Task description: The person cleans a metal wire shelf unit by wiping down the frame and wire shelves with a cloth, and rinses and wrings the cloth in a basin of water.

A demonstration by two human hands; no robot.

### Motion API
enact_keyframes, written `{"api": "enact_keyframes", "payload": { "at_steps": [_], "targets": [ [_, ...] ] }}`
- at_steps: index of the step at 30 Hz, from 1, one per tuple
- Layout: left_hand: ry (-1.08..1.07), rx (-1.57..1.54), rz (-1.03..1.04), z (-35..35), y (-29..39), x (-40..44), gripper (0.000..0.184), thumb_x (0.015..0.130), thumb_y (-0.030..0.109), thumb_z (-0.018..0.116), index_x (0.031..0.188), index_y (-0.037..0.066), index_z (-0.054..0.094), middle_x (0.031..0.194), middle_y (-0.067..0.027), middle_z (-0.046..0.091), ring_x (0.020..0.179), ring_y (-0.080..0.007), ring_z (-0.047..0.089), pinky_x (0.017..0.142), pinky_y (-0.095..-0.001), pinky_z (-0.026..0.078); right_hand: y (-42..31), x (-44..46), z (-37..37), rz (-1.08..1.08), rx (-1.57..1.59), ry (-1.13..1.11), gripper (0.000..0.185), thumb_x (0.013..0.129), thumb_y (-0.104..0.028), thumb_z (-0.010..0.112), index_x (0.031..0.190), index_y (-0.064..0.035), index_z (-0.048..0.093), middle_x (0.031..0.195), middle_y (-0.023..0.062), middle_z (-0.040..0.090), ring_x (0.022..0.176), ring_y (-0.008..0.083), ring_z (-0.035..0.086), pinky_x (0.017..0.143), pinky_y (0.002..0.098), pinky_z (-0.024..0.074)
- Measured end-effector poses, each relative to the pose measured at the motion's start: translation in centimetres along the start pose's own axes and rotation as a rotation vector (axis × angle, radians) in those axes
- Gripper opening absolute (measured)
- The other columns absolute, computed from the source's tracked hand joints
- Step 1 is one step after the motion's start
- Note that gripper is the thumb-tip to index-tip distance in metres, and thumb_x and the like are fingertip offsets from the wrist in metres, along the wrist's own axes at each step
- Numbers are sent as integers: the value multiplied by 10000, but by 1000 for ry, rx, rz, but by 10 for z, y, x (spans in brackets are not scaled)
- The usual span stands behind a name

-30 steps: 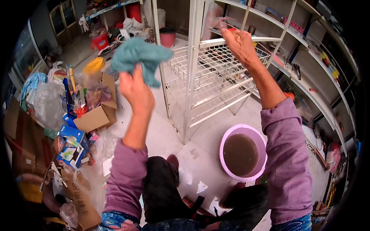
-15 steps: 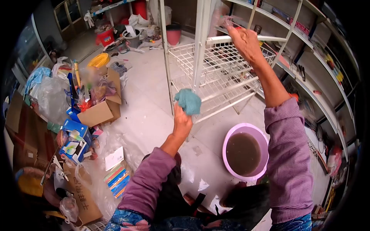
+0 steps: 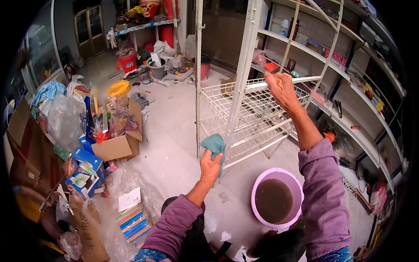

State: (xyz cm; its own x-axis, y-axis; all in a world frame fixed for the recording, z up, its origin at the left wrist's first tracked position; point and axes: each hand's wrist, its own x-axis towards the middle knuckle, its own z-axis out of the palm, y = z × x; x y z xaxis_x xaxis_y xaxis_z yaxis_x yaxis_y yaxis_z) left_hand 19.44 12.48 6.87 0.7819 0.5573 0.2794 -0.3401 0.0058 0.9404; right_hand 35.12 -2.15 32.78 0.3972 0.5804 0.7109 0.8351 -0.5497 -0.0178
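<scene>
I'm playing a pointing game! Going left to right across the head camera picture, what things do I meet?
Clear plastic bag, open cardboard box, teal cloth in the left hand, right hand, pink bundle.

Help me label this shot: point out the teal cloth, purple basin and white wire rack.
Teal cloth (image 3: 213, 143): head view, on its upper folds.
Purple basin (image 3: 276, 173): head view, on the far inner wall.
White wire rack (image 3: 242, 81): head view, on an upright post.
</scene>
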Motion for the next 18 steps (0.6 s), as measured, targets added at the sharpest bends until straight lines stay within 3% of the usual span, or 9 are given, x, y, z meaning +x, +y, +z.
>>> {"api": "enact_keyframes", "payload": {
  "at_steps": [4, 6, 9, 11, 13, 14, 15, 18],
  "targets": [
    [-32, 140, 155, 2, 8, -3, 226, 786, -13, 566, 1011, 0, 549, 950, -42, 569, 877, -125, 519, 799, -256, 415, -1, -2, -5, 76, 80, 5, 324, 881, -255, 437, 666, -22, 504, 635, 136, 524, 651, 318, 480, 693, 403, 358],
    [-108, 160, 131, 8, 13, -10, 241, 777, 13, 579, 1017, 10, 564, 959, -121, 570, 917, -229, 537, 821, -296, 407, 5, -8, -12, 96, 97, 11, 339, 878, -259, 442, 661, -3, 492, 636, 147, 519, 651, 317, 473, 685, 399, 353],
    [-221, 265, 302, 21, 13, -22, 248, 771, 16, 585, 1018, 16, 564, 949, -129, 570, 929, -245, 537, 821, -307, 408, 35, -27, -20, 97, 138, 96, 353, 879, -232, 444, 641, 29, 463, 610, 164, 472, 619, 319, 442, 654, 403, 332],
    [-268, 216, 312, 31, 11, -30, 249, 774, 11, 585, 1022, 14, 565, 959, -115, 578, 932, -226, 542, 821, -302, 413, 41, -40, -36, 170, 170, 37, 325, 884, -217, 430, 666, 19, 480, 644, 165, 477, 659, 305, 455, 692, 406, 335],
    [-325, 160, 325, 42, 13, -35, 250, 777, 5, 585, 1026, 12, 566, 968, -100, 587, 935, -208, 547, 821, -297, 418, 49, -48, -41, 110, 162, 14, 317, 900, -228, 405, 709, 4, 504, 713, 145, 524, 729, 272, 489, 820, 408, 341],
    [-308, 6, 176, 41, 15, -38, 244, 788, -3, 579, 1031, 4, 563, 987, -87, 590, 930, -180, 552, 814, -285, 428, 49, -52, -45, 154, 146, -81, 325, 920, -249, 374, 775, -12, 542, 791, 112, 572, 837, 246, 526, 967, 419, 276],
    [-289, -137, 22, 38, 18, -40, 238, 799, -12, 572, 1036, -4, 561, 1005, -73, 594, 925, -152, 557, 806, -272, 438, 42, -53, -48, 198, 182, -101, 358, 933, -275, 351, 856, -17, 586, 875, 112, 604, 967, 255, 531, 1020, 427, 235],
    [-205, -242, -33, 24, 40, -38, 227, 821, -23, 555, 1048, -22, 545, 1031, -77, 588, 907, -120, 561, 803, -257, 457, 19, -61, -47, 111, 128, 163, 310, 917, -244, 419, 1047, -11, 578, 1066, 157, 579, 1078, 293, 494, 1007, 430, 254]
  ]
}}
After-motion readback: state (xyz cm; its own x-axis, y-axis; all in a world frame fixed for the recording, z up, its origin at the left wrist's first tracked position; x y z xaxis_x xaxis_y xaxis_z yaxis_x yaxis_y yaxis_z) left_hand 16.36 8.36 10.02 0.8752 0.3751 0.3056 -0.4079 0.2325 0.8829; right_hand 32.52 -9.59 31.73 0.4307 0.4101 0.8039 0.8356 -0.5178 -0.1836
